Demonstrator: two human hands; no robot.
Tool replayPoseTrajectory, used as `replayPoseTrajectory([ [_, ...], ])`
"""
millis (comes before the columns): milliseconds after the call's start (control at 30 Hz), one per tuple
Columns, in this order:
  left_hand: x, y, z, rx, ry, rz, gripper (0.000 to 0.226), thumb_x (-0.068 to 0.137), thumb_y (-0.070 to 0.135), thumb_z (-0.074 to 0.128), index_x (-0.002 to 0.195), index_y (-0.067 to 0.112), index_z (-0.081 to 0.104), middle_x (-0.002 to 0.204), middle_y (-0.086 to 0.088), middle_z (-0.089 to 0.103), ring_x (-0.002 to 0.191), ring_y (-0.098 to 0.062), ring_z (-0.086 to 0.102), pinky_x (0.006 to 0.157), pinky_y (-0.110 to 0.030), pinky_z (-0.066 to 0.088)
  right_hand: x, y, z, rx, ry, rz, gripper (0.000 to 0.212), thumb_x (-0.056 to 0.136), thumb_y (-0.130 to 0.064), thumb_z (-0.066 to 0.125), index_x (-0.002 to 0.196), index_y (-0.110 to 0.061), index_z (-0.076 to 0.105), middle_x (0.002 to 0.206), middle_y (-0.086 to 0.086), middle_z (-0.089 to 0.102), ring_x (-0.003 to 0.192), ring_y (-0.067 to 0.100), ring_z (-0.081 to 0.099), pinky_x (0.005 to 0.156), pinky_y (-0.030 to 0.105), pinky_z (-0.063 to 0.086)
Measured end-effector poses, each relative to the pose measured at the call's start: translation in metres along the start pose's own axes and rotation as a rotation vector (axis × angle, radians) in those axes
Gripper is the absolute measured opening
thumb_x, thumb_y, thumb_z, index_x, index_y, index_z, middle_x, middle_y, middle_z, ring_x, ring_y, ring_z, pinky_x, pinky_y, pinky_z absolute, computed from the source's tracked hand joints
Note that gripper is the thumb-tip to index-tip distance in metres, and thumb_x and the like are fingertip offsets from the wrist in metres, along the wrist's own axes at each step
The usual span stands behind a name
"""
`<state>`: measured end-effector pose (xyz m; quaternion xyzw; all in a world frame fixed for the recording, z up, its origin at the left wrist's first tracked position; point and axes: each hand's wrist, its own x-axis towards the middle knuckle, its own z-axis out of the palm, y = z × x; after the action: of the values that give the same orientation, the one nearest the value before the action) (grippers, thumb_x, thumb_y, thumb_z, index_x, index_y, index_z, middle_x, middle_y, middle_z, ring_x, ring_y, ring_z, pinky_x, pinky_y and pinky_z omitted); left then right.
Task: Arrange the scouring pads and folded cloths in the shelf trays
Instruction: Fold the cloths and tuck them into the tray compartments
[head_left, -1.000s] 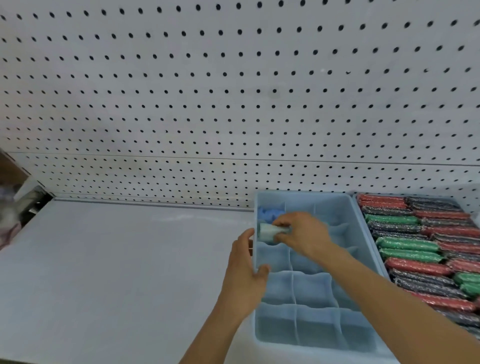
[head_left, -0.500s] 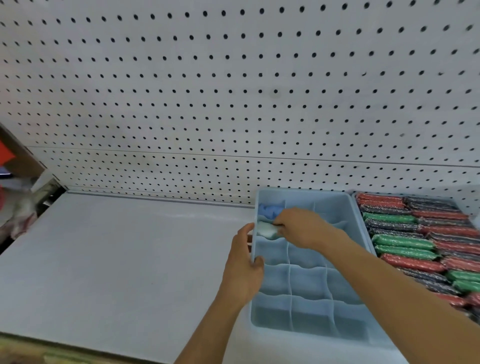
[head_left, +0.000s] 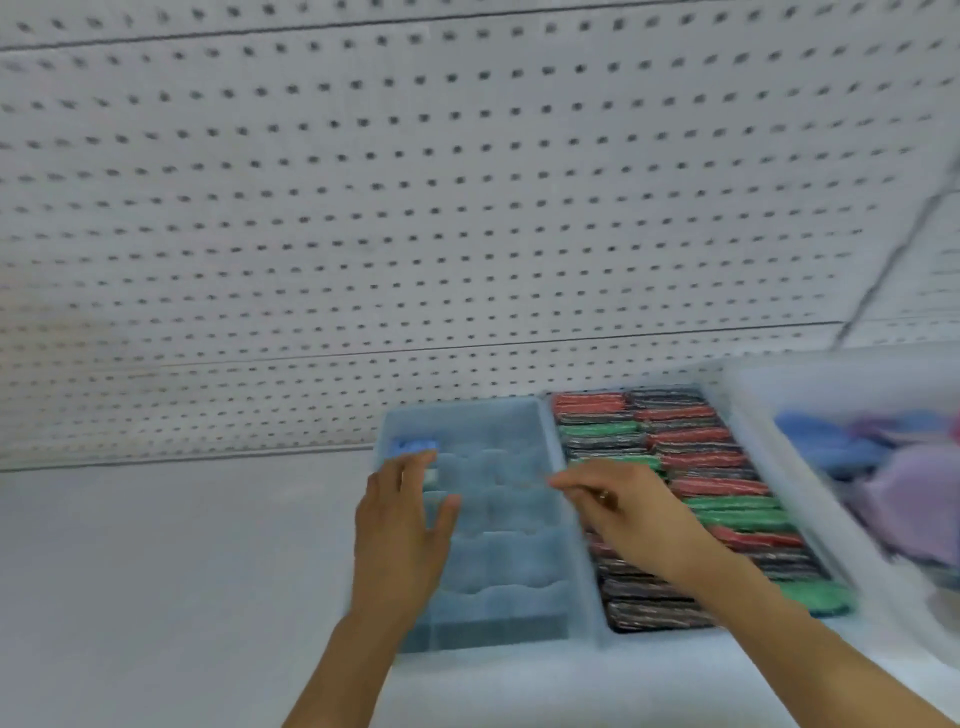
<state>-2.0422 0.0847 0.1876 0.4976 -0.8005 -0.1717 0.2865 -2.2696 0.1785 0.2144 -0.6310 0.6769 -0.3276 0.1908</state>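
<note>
A pale blue divided tray (head_left: 519, 613) sits on the white shelf (head_left: 156, 571), against the pegboard wall (head_left: 415, 208). A folded blue cloth (head_left: 413, 447) lies in its far-left compartment, and a pale cloth (head_left: 430, 475) shows just in front of it, beside the left fingertips. The left hand (head_left: 400, 530) rests spread over the tray's left edge, fingers straight, holding nothing. The right hand (head_left: 623, 509) hovers over the tray's right rim, fingers loosely extended and empty. Just right, a second tray (head_left: 587, 597) is packed with rows of red, green and dark scouring pads (head_left: 717, 488). Further right, a clear bin (head_left: 810, 499) holds blue and lilac cloths (head_left: 893, 467), blurred.
</note>
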Motion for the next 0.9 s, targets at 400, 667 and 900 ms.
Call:
replayPoseTrajectory([
  [400, -0.006, 0.237, 0.135, -0.278, -0.468, 0.667, 0.049, 0.096, 0.042, 0.051, 0.138, 0.018, 0.047, 0.144, 0.001, 0.045, 0.134, -0.016, 0.037, 0.111, -0.032, 0.031, -0.067, 0.169, -0.184, -0.350, 0.252, 0.432, 0.032, 0.086, -0.003, 0.051, 0.107, -0.018, 0.069, 0.113, 0.006, 0.069, 0.107, 0.027, 0.063, 0.091, 0.035, 0.047],
  [667, -0.009, 0.250, 0.162, -0.128, -0.586, 0.672, 0.039, 0.098, 0.050, 0.044, 0.121, 0.024, 0.060, 0.148, 0.013, 0.043, 0.147, -0.001, 0.011, 0.119, -0.037, 0.009, -0.078, 0.206, -0.209, -0.924, -0.105, 0.459, 0.014, 0.086, -0.023, 0.052, 0.085, -0.027, 0.065, 0.104, 0.001, 0.055, 0.109, 0.024, 0.053, 0.077, 0.032, 0.046],
  [900, -0.007, 0.260, 0.134, -0.471, -0.630, 0.377, 0.047, 0.093, 0.037, 0.061, 0.136, 0.033, 0.042, 0.139, 0.018, 0.042, 0.127, 0.004, 0.036, 0.112, -0.031, 0.034, -0.088, 0.118, -0.253, -0.144, 0.407, 0.276, 0.018, 0.088, -0.015, 0.067, 0.071, -0.007, 0.066, 0.062, 0.000, 0.060, 0.057, 0.004, 0.049, 0.054, 0.015, 0.039],
])
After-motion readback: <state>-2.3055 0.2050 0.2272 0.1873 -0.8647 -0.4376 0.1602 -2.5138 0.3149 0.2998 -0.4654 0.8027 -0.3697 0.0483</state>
